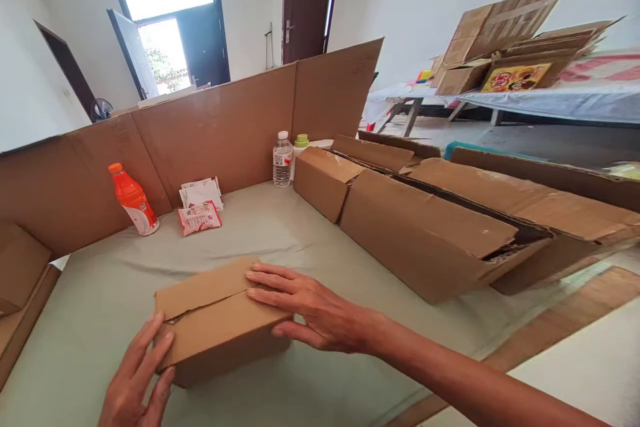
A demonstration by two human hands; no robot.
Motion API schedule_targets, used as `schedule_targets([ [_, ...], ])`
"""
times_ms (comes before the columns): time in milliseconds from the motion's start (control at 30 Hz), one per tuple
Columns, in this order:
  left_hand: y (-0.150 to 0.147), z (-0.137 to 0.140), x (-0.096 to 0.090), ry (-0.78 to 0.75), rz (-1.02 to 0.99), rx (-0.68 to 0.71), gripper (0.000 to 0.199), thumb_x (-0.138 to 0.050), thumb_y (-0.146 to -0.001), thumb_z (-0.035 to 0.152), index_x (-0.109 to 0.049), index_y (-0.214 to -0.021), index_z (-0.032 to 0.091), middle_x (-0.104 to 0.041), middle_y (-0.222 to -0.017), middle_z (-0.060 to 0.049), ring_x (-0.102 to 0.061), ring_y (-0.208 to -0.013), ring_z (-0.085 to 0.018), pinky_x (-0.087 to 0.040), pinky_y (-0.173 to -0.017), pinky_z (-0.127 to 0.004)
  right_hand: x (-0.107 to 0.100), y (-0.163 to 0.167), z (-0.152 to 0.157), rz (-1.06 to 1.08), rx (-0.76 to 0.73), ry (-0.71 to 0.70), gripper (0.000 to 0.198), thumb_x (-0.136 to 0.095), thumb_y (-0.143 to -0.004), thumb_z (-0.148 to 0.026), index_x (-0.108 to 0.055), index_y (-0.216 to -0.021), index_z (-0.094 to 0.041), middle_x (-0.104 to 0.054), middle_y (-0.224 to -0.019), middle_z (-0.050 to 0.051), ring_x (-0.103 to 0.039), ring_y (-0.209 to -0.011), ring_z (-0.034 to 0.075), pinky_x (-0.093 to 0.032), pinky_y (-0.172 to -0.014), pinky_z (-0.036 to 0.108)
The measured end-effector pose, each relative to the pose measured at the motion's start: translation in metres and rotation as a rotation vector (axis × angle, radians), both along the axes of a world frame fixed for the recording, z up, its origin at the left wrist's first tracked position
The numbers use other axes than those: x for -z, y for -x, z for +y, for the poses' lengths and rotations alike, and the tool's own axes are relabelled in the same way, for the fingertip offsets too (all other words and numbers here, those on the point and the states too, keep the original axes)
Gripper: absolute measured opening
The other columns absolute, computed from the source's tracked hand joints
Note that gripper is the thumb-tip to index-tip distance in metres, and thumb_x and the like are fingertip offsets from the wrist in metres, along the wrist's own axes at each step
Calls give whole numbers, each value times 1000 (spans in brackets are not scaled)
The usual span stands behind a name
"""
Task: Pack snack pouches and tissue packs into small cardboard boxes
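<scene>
A small brown cardboard box sits on the pale green cloth, its top flaps folded down with a narrow, ragged gap at the seam. My left hand grips the left end, fingertips on the upper edge and thumb against the side. Across the right end lies my right hand, with fingers over the flaps and thumb down by the side. What the box contains is hidden.
Behind stand an orange bottle, a red-and-white packet, white papers and a clear water bottle. A cardboard wall closes the back. Larger open cartons line the right; another carton is at left.
</scene>
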State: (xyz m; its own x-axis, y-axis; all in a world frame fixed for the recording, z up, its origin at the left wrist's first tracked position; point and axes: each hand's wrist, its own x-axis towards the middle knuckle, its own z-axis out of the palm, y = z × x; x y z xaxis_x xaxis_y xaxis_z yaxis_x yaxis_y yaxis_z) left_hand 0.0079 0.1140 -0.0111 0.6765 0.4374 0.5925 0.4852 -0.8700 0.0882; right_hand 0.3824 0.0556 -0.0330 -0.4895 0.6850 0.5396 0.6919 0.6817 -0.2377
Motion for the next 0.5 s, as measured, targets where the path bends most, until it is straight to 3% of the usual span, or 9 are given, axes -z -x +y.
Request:
schedule_targets([
  [100,-55,22,-5,52,2,98,42,-51,-99,16,-59,-139,25,-56,-153,-11,-58,-137,-26,-55,-110,-39,10,-29,-35,-36,192,-134,51,-54,-102,-39,-52,-149,-17,-51,-155,14,-39,-150,26,-46,-115,45],
  [200,-123,60,-8,228,36,173,39,-48,-98,15,-64,-132,25,-57,-152,-11,-55,-141,-28,-48,-116,-49,17,-53,-61,-91,400,-267,50,-56,-101,-33,-51,-148,-18,-58,-149,12,-48,-143,25,-50,-110,40],
  [333,-229,112,-7,333,36,170,41,-49,-95,11,-68,-128,25,-54,-155,-10,-44,-148,-32,-35,-123,-56,17,-73,-61,-189,718,-373,39,-54,-101,-35,-61,-136,-17,-68,-134,13,-60,-125,28,-52,-98,42],
  [433,-303,135,3,413,-20,118,49,-46,-95,8,-60,-141,21,-34,-167,-15,-33,-153,-36,-30,-124,-59,7,-84,-34,-245,956,-270,35,-54,-101,-38,-68,-125,-17,-70,-128,15,-63,-114,30,-52,-85,41],
  [500,-341,138,17,476,-54,109,55,-51,-97,12,-46,-151,21,-22,-170,-18,-30,-154,-39,-32,-122,-60,-4,-88,-9,-265,1082,-81,34,-56,-100,-38,-68,-123,-17,-69,-127,16,-62,-112,31,-50,-80,39],
])
